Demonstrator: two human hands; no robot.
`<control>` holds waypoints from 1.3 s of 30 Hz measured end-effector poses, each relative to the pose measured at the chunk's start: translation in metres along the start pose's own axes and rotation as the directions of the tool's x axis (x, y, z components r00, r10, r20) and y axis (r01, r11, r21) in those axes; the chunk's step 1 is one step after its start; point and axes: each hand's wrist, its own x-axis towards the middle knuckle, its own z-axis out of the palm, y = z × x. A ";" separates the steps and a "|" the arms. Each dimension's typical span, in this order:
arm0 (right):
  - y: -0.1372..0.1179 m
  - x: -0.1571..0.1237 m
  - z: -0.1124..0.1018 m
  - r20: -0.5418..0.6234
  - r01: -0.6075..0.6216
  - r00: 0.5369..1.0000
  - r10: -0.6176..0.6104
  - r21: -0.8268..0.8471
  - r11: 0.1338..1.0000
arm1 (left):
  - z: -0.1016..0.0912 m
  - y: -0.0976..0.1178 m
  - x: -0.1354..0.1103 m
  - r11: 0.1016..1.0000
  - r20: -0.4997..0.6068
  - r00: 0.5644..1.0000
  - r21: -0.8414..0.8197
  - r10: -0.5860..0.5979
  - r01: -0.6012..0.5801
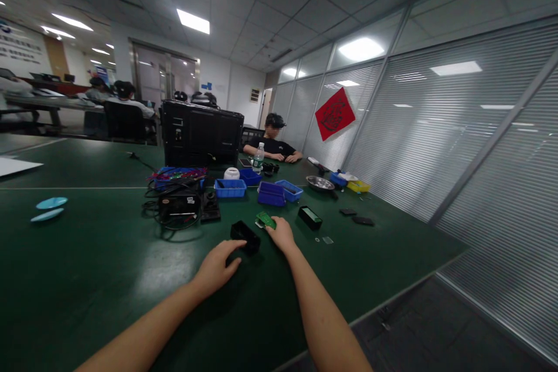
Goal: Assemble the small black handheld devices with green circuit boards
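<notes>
My left hand [217, 267] is beside an open-topped black plastic case [244, 237]. Its index fingertip reaches the near rim of the case, while the thumb is held apart, so the hand is open. My right hand [282, 233] has its fingers closed on the edge of a green circuit board [265, 220], just right of that case. A small white part shows at the board's left end. Further right stands a second black case [310, 218] with a pale green piece inside it.
Blue trays [230, 188] stand beyond my hands, with a soldering station [179, 207] and tangled cables to the left. A clear small plate [328, 240] and a metal bowl [320, 184] lie right. Across the table [108, 279] sits a person [274, 142] behind a water bottle [258, 158].
</notes>
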 end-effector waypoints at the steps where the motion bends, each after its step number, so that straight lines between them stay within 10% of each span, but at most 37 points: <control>1: -0.001 0.000 0.000 0.025 0.042 0.999 -0.044 0.058 0.997 | 0.000 -0.005 0.002 0.999 -0.080 0.996 0.024 -0.042 0.044; 5: -0.009 -0.005 -0.002 0.138 0.251 0.945 -0.297 0.279 0.927 | 0.003 -0.026 0.009 0.975 -0.276 0.944 0.080 -0.178 0.207; 10: -0.017 -0.011 -0.007 0.253 0.335 0.861 -0.441 0.369 0.867 | 0.006 -0.032 0.010 0.987 -0.175 0.976 0.064 -0.132 0.145; 23: -0.006 -0.003 -0.013 0.059 0.128 0.990 -0.130 0.029 0.991 | -0.003 -0.016 0.007 0.967 -0.046 0.974 -0.142 -0.222 0.214; 27: -0.005 0.000 -0.018 -0.071 0.066 0.996 -0.047 0.282 0.957 | -0.004 -0.013 0.007 0.958 -0.044 0.970 -0.173 -0.241 0.230; 34: -0.018 -0.010 -0.028 0.080 0.096 0.954 -0.289 0.831 0.547 | -0.004 -0.013 0.007 0.947 -0.051 0.962 -0.198 -0.267 0.252; 39: -0.026 -0.019 -0.031 0.176 0.157 0.888 -0.426 0.752 0.640 | -0.006 -0.007 0.008 0.941 -0.035 0.958 -0.199 -0.285 0.273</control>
